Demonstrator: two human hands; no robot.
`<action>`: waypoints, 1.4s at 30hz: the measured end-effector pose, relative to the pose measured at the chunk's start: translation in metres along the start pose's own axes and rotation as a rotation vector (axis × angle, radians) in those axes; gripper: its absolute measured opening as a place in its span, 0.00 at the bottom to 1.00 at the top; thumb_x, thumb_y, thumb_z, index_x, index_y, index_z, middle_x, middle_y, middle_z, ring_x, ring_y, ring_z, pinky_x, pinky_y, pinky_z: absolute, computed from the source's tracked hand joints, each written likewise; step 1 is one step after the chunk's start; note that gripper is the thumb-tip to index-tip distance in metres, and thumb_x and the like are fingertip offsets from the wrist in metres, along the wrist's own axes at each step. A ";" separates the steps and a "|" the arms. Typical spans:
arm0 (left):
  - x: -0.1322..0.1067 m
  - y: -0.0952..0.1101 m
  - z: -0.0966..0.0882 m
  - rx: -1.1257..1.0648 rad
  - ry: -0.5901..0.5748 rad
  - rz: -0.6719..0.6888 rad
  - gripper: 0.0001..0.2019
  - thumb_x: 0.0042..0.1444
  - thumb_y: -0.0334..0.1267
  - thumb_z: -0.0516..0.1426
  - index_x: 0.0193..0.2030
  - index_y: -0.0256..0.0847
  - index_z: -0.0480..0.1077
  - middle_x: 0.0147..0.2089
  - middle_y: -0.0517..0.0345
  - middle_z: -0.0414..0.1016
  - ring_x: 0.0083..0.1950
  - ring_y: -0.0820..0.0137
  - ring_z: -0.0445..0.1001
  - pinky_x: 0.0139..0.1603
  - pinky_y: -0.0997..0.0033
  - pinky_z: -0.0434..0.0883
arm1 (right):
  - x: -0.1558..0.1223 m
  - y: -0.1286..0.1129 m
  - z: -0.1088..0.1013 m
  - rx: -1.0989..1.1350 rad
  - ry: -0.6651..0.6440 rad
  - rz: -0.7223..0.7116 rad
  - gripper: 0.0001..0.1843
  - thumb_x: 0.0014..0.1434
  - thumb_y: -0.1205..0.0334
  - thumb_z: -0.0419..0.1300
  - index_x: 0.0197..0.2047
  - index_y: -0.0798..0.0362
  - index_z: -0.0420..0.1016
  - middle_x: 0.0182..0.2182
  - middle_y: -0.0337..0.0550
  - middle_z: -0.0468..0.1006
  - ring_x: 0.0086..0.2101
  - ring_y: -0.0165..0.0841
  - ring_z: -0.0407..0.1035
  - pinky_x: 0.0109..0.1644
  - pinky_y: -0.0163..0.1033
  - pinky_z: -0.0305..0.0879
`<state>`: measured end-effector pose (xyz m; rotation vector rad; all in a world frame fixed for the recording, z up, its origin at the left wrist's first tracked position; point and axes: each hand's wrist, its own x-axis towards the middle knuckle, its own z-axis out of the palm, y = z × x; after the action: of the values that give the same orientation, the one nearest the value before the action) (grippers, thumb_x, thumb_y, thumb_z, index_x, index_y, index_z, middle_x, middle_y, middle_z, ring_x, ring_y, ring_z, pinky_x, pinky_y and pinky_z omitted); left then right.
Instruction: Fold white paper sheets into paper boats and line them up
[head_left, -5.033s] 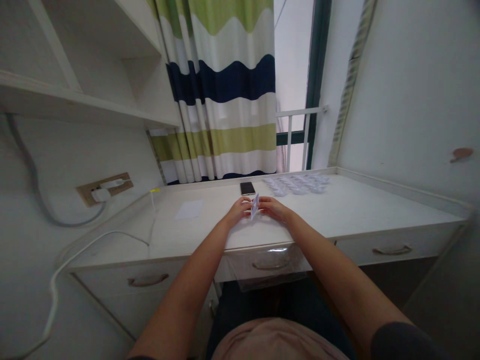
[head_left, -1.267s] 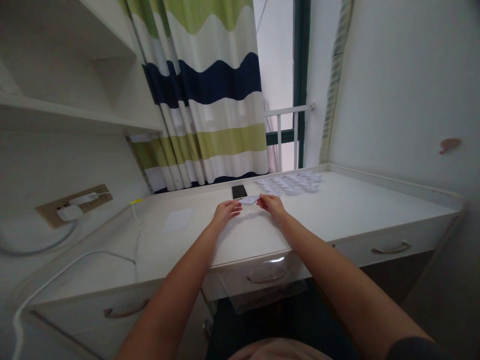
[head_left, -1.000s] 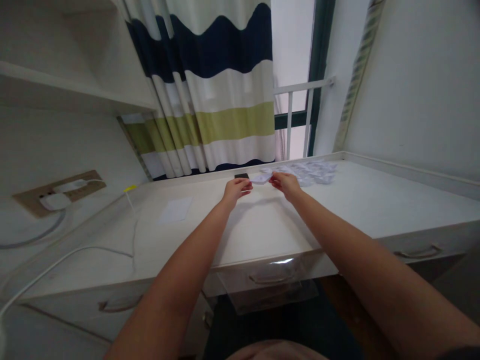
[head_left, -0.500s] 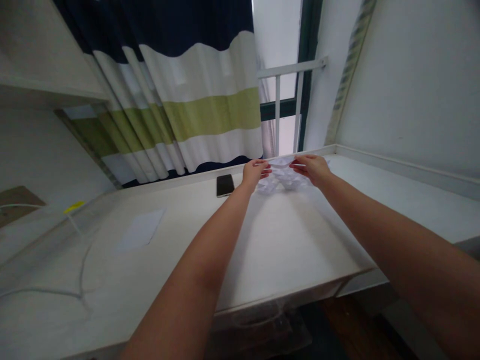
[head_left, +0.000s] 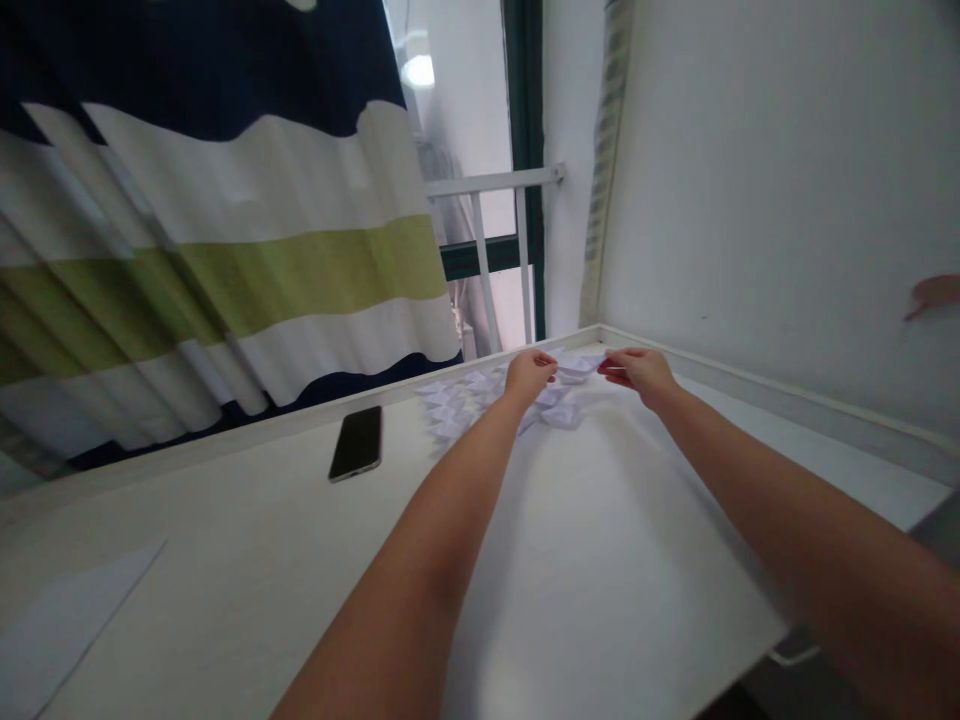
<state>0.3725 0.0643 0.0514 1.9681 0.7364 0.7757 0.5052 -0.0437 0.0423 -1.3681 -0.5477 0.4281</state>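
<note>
A folded paper piece [head_left: 579, 367] is stretched between the two hands at the far side of the white worktop [head_left: 615, 570]. Its one end is pinched by the fingertips of the left hand [head_left: 529, 373], and its other end by those of the right hand [head_left: 642, 374]. Whether the worktop is touched by it cannot be told. Similar folded pieces [head_left: 448, 405] are spread closely beside it, partly covered by the left arm. Left of these, a dark phone [head_left: 356, 443] is laid flat; a paper sheet [head_left: 71, 625] is seen well apart.
</note>
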 end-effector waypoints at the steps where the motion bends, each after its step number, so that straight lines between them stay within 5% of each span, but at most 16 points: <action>1: 0.005 -0.002 0.006 0.112 0.006 0.038 0.04 0.47 0.31 0.56 0.30 0.36 0.71 0.30 0.57 0.74 0.30 0.75 0.72 0.36 0.74 0.68 | 0.005 0.005 -0.004 -0.008 0.009 0.013 0.06 0.51 0.72 0.58 0.24 0.60 0.70 0.16 0.40 0.73 0.19 0.25 0.69 0.23 0.27 0.67; 4: 0.015 -0.007 0.020 0.348 0.007 0.108 0.04 0.45 0.31 0.57 0.29 0.37 0.73 0.33 0.55 0.75 0.36 0.72 0.72 0.41 0.73 0.67 | 0.019 0.019 -0.013 -0.020 0.029 0.032 0.07 0.51 0.73 0.58 0.23 0.60 0.69 0.16 0.40 0.73 0.18 0.25 0.69 0.22 0.26 0.66; 10: 0.019 -0.007 0.035 0.478 -0.105 0.136 0.09 0.45 0.29 0.55 0.33 0.37 0.74 0.36 0.54 0.76 0.38 0.71 0.71 0.42 0.73 0.66 | 0.041 0.037 -0.020 -0.088 0.050 0.046 0.06 0.50 0.72 0.59 0.22 0.60 0.69 0.16 0.42 0.73 0.17 0.26 0.69 0.20 0.27 0.65; 42: 0.019 -0.007 0.030 0.578 -0.157 0.213 0.10 0.48 0.35 0.53 0.34 0.36 0.74 0.36 0.53 0.76 0.39 0.69 0.71 0.43 0.72 0.66 | 0.042 0.046 -0.023 -0.445 -0.007 -0.044 0.03 0.49 0.71 0.58 0.28 0.61 0.73 0.19 0.45 0.75 0.20 0.27 0.70 0.21 0.27 0.61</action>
<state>0.4052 0.0665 0.0371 2.6294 0.7155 0.5559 0.5541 -0.0303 -0.0006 -1.7762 -0.7051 0.2831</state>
